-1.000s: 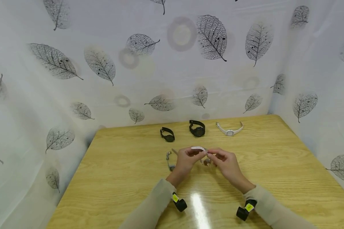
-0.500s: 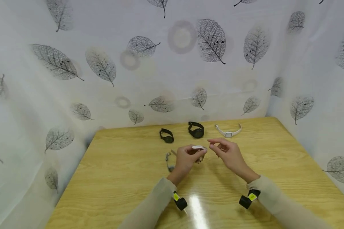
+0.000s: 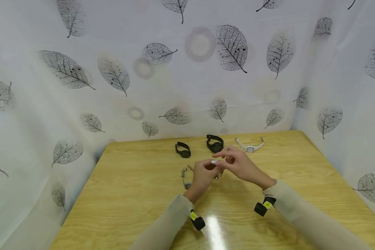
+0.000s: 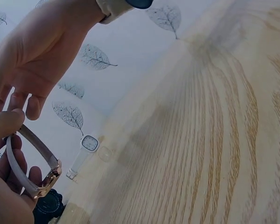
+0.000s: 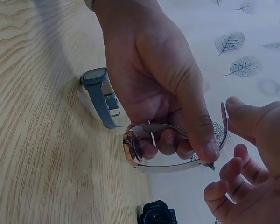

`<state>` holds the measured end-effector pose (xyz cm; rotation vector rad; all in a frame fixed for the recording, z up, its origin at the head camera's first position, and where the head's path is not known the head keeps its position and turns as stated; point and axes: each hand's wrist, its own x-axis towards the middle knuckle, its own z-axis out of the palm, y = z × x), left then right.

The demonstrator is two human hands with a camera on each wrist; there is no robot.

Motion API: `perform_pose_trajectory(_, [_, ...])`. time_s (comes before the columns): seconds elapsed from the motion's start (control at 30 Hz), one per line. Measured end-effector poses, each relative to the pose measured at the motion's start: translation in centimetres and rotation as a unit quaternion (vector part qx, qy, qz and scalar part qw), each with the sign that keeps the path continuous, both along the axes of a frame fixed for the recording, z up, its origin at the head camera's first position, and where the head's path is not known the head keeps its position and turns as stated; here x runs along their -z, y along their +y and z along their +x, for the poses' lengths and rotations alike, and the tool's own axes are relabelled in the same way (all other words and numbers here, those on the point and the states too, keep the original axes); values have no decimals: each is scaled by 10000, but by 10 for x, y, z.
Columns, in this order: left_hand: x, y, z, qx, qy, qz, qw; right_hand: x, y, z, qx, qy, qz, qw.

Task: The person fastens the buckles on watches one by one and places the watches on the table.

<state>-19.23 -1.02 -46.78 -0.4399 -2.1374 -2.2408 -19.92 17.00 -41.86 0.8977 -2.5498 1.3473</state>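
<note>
A white-strapped wristwatch with a rose-gold case (image 5: 129, 148) is up off the table in my left hand (image 3: 202, 177). The left thumb and fingers pinch its strap (image 5: 175, 167), which is bent round into a loop. My right hand (image 3: 242, 166) is just to the right, its thumb at the strap's upturned free end (image 5: 224, 122) and its index finger stretched out above. In the right wrist view the other right fingers (image 5: 233, 172) are loosely bent and hold nothing. The left fingers partly hide the dial.
A grey-blue watch (image 5: 99, 93) lies on the wooden table (image 3: 137, 194) beside my left hand. Farther back are two black watches, a smaller one (image 3: 184, 153) and a larger one (image 3: 217, 147), and a white watch (image 3: 250, 149). A leaf-print curtain (image 3: 181, 90) surrounds the back and sides.
My right hand drew away from the strap to the right, then came back left over its free end. The left hand has kept hold of the watch in nearly the same place.
</note>
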Motion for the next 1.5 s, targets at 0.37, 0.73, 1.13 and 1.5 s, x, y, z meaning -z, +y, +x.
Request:
perform_pose_trajectory(0.37, [0,-1,0,-95,-48,-92,9999,-1,-4,0,-33,88,59,9999])
perform_pose_trajectory(0.73, [-1,-7,-3,67,-46,-2,10000,1,11,-2,345,-457,-705,9959])
perform_pose_trajectory(1.13, [-3,-14,0,118,68,131,9998,17,22,-2,309,-1100,-1968,9738])
perform_pose_trajectory(1.5, [-2,-16,1,557,370,81,9977,19,22,-1,199,-1080,-2158,9702])
